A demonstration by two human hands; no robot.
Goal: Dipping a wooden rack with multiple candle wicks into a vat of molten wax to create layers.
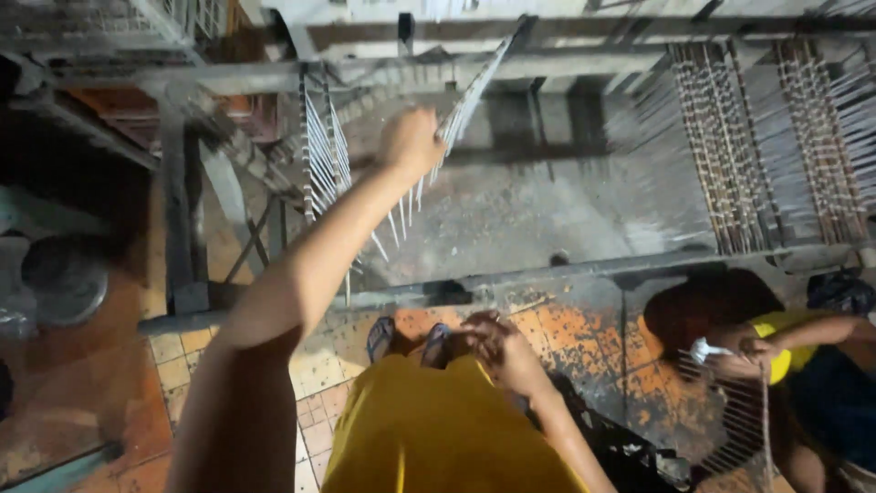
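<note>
I see my left hand (411, 141) at twelve o'clock, fingers curled tight around a long rack of white pins (465, 100); its long axis slants from one o'clock down toward seven. My right hand (497, 351), near five o'clock, pinches something too small to tell. A crouching person (776, 356) sits at four o'clock, by the grey loom frame (511, 274).

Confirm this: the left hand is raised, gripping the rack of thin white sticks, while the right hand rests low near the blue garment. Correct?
Not quite. In the head view the garment is yellow, not blue. The left hand is raised at the rack of thin white sticks, and the right hand is low.
</note>
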